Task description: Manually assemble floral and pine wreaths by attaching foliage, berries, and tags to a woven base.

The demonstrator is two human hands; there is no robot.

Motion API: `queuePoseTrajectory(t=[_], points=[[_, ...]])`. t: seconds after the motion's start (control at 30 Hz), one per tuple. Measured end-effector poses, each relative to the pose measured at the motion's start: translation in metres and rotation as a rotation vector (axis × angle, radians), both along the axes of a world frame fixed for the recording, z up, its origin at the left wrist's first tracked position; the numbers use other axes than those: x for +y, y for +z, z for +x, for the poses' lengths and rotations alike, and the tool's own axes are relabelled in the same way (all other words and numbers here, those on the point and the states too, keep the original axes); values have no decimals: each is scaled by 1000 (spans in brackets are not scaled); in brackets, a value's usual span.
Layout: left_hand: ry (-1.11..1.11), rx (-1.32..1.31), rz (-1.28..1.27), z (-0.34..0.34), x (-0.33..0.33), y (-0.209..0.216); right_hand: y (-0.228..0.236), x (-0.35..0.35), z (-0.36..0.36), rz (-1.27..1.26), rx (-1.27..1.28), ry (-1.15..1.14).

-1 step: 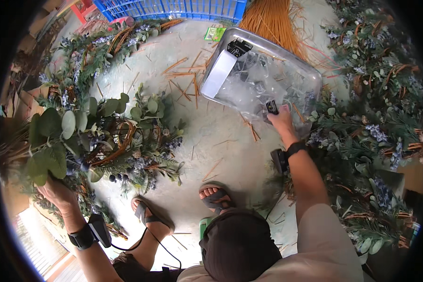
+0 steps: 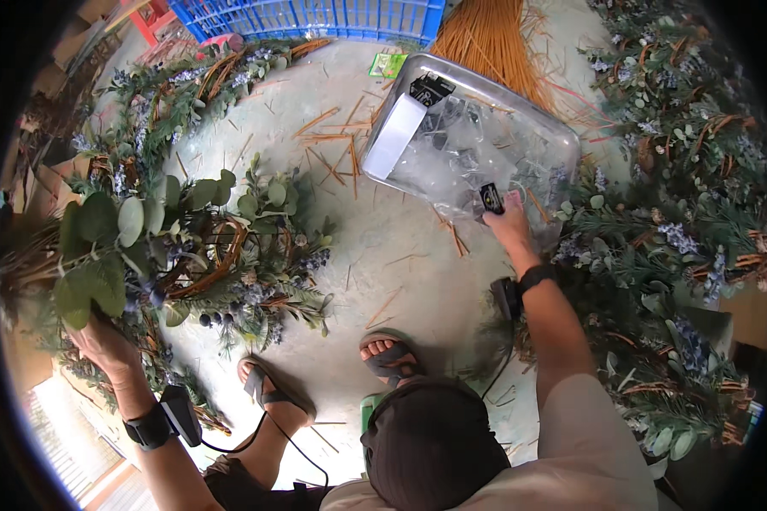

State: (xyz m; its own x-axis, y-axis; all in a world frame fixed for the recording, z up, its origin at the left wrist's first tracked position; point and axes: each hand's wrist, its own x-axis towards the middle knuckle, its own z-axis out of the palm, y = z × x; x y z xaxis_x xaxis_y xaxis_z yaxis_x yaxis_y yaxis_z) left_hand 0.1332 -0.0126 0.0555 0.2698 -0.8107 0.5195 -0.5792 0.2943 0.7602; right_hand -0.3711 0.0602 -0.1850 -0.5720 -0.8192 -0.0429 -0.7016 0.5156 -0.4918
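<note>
Fisheye view from the wearer's head, looking steeply down.
The camera sits above the near side and faces the floor point(image 2: 358, 272), taking in a wide sweep at close range. The dark cap point(image 2: 435, 447) looms nearest; both hands, left point(image 2: 104, 347) and right point(image 2: 510, 223), are within view, and the blue crate point(image 2: 315, 21) is cut off at the far edge.

The pale print on the small black tag point(image 2: 491, 198) and black packet point(image 2: 432, 88) is too small to read.
</note>
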Motion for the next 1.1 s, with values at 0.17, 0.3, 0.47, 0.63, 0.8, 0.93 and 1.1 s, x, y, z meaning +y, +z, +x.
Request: queuePoseTrajectory(t=[0.17,0.3,0.47,0.63,0.8,0.93,1.1], points=[[-5,-102,101,-3,19,21,73,39,28,55,-495,92],[116,9,-34,-18,57,40,144,58,61,-76,-1474,287],[-265,-325,99,-73,115,51,215,60,95,67,-1740,592],[-646,355,370,-115,140,65,273,50,148,315,-1758,1025],[-758,782,435,-113,135,57,301,45,186,451,-1624,1130],[-482,1033,448,-100,127,50,308,49,210,23,-1453,860],[-384,1104,419,-94,129,53,315,52,231,-46,-1271,837]])
